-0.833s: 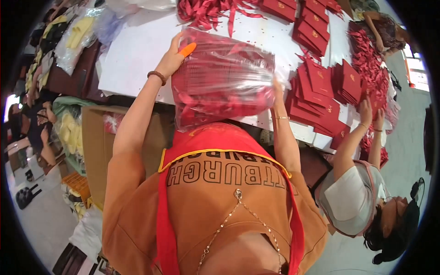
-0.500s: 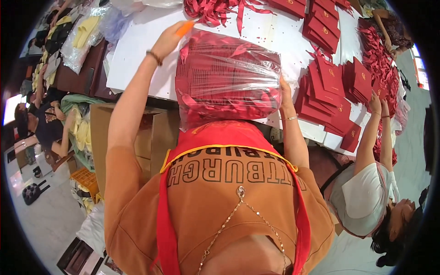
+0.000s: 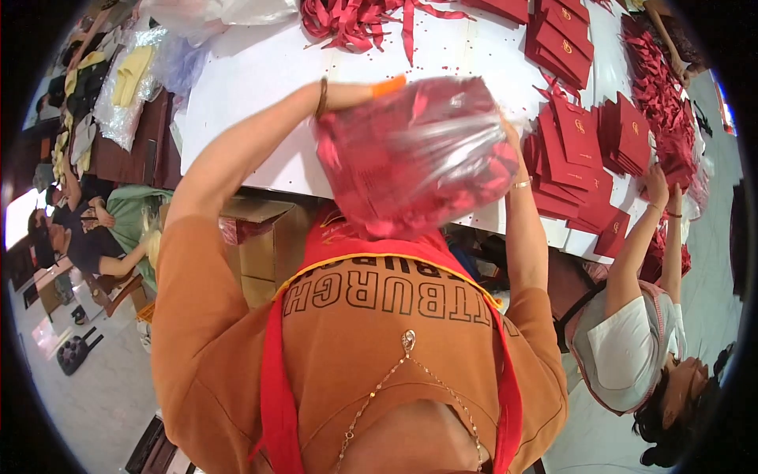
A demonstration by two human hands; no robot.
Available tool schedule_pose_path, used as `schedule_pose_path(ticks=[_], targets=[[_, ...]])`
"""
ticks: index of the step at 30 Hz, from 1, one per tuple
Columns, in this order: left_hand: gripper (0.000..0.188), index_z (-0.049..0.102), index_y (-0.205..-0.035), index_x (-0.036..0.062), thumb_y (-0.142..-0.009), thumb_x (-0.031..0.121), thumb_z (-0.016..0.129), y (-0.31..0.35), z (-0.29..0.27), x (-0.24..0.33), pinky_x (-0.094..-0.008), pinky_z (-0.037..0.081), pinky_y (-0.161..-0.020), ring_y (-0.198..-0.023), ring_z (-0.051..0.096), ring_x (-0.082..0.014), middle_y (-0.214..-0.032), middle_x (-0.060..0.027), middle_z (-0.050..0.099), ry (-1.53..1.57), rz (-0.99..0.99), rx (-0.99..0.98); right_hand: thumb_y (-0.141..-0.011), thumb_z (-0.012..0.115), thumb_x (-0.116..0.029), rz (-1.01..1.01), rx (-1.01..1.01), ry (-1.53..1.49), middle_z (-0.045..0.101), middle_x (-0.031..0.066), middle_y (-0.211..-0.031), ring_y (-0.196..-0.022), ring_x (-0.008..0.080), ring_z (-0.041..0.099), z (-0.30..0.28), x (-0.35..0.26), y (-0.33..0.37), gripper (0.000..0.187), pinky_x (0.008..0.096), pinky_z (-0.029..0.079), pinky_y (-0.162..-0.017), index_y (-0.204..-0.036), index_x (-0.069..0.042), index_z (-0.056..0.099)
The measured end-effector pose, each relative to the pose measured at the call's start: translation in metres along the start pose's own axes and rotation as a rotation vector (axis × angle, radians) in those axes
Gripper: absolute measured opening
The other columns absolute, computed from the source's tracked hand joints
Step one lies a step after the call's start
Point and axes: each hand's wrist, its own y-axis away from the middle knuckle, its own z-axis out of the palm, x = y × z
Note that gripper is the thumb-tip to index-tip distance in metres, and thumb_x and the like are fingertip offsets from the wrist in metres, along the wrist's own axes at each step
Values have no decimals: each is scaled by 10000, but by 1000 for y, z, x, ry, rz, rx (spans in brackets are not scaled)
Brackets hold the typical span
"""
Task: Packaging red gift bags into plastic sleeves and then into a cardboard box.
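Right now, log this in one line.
clear bag: red contents; left hand: at its far edge; right hand: at its right side; red stacks: on table

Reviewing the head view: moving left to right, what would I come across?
Bubble-wrapped yellow item → cardboard box → clear plastic bag of red items → right hand → fanned flat red packets → right-side red ribbon pile.

Right fingers (image 3: 511, 137) mostly hidden behind blurred bag (image 3: 418, 158); red ribbons (image 3: 347, 24) beyond left fingers (image 3: 388, 86) cut off by top edge.
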Motion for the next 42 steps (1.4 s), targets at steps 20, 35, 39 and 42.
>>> schedule_pose_path(ticks=[20, 35, 39, 42], targets=[[861, 170, -1366, 112, -763, 726, 136, -101, 3, 12, -353, 196, -1034, -1269, 243, -249, -1417, -99, 154, 10, 214, -325, -830, 561, -353, -91, 352, -36, 593, 58, -908, -798, 137, 574, 30, 29, 5, 370, 271, 481, -703, -977, -15, 594], [637, 288, -1337, 205, -846, 606, 225, -67, 27, 78, -319, 205, -1021, -1232, 313, -211, -1342, -104, 336, -118, 69, -321, -820, 567, -392, -107, 423, -87, 524, 3, -962, -859, 96, 484, 57, 56, 32, 407, 240, 407, -754, -1055, -61, 533], [695, 284, -1335, 95, -845, 589, 280, -70, 32, 74, -303, 209, -1020, -1226, 322, -236, -1323, -129, 363, -328, 153, -337, -861, 529, -311, -219, 297, -68, 492, -6, -925, -862, 94, 469, 55, 75, 43, 277, 231, 393, -764, -1014, -82, 498], [543, 352, -1312, 143, -896, 474, 240, -71, 36, 77, -281, 225, -1011, -1221, 340, -202, -1328, -121, 361, -483, 138, -362, -851, 542, -321, -309, 7, -102, 503, -1, -978, -890, 99, 476, 21, 97, 37, 339, 243, 397, -787, -1080, -78, 484]])
